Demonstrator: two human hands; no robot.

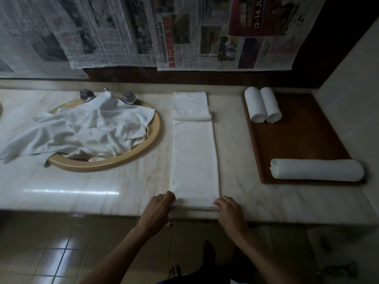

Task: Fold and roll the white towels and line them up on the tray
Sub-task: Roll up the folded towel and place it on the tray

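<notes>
Towel strip [194,158] stretches away from both hands, left [159,209] and right [229,210], each grip pinching its near edge.

A pale marble counter [246,191] is carrying a long folded white towel [194,158], a brown wooden tray [303,140] at right, and a smaller folded white towel [190,106] beyond.

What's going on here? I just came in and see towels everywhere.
A person is rolling towels at a marble counter. The left hand and right hand both grip the near end of a long folded towel, starting its roll. Three rolled towels already lie on the wooden tray, and a heap of loose towels fills the sink.
</notes>
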